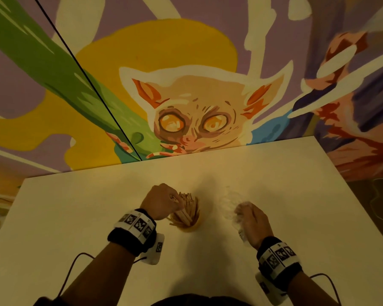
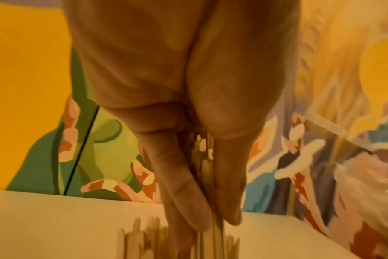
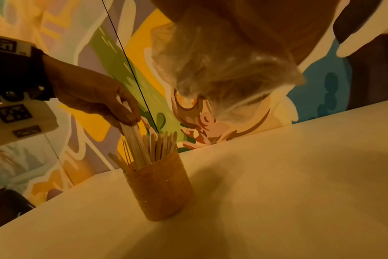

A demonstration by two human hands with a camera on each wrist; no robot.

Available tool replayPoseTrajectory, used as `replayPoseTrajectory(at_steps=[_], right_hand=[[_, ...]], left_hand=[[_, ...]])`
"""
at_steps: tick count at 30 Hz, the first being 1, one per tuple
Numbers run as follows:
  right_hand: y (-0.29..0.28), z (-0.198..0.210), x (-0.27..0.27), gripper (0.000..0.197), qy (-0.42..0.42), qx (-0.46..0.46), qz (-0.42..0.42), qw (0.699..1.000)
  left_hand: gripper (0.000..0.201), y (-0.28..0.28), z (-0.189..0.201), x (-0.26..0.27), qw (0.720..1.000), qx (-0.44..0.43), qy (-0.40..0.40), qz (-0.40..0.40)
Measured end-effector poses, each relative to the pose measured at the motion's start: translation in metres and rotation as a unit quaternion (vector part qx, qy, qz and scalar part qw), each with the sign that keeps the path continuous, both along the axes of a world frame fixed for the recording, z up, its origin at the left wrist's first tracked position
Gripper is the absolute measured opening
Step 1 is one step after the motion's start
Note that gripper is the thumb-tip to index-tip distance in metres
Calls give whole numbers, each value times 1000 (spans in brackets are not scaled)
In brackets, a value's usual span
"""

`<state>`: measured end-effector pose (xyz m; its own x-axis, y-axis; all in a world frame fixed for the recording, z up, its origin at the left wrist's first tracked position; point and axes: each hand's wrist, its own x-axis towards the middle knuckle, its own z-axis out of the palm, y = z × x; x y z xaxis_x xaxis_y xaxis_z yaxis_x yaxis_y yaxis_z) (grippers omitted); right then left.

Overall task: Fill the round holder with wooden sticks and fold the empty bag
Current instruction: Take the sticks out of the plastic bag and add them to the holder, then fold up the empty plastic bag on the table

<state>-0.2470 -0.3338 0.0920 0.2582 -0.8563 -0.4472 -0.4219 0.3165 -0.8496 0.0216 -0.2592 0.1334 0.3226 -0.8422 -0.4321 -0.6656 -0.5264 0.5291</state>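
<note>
A round brown holder (image 3: 159,191) (image 1: 194,225) stands on the white table, packed with upright wooden sticks (image 3: 157,147) (image 1: 185,208). My left hand (image 1: 164,200) (image 3: 95,99) (image 2: 202,192) hovers just above the holder and pinches a small bundle of sticks (image 3: 133,140) (image 2: 207,201) whose lower ends sit among the others in the holder. To the right, my right hand (image 1: 252,224) grips a crumpled clear plastic bag (image 1: 230,204) (image 3: 224,70) a little above the table. I cannot tell whether the bag holds anything.
The white table (image 1: 274,173) ends against a painted mural wall (image 1: 186,85) behind the holder. Its right edge (image 1: 349,188) drops off toward a dark floor. Cables run from both wrist bands near the table's front edge.
</note>
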Motion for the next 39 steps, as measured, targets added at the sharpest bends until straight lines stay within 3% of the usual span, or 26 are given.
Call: replayPoseTrajectory(at_steps=[8,12,14,16,19,21,25,29,33,35,36,37,39], right_hand=[[1,-4,-3,38,-8,5,15,1000],[1,-4,-3,36,-18,-6,24,1000],[1,-4,-4,36,-20,-11,28,999],[0,-6,-6,35,-24,-12,26,999],[0,-9,-8,36,-24,-16,25,999],[1,-9,-9,36,-26,-17,24,999],[2,-6,-8,37,-32,-18,23,999],[0,-8,-8,37,-63,17,29,997],[-5,-7,-9,33,-98,53,40,993],[-7,2,-8,37,-148,70,24,986],[-9,6,-8,51,-170,77,14,982],[-10,11,-8,62,-184,91,4,979],[-10,19,-10,55,-224,120,-18,967]], left_hand=[[12,-12,-30,-35,992,45,-90,-81],[26,0,-50,-48,986,57,-115,-104],[44,11,-61,-48,986,51,-121,-102],[56,20,-67,-48,981,8,-162,-104],[56,25,-62,-48,953,-117,-253,-119],[56,23,-67,-47,942,-148,-264,-144],[58,17,-87,-46,933,-90,-253,-239],[69,13,-92,-45,938,-42,-238,-247],[71,13,-80,-45,928,-48,-279,-243],[66,14,-64,-50,936,-114,-267,-200],[64,16,-55,-55,943,-161,-237,-171],[63,18,-47,-62,951,-197,-190,-144],[67,20,-25,-78,979,-173,-20,-108]])
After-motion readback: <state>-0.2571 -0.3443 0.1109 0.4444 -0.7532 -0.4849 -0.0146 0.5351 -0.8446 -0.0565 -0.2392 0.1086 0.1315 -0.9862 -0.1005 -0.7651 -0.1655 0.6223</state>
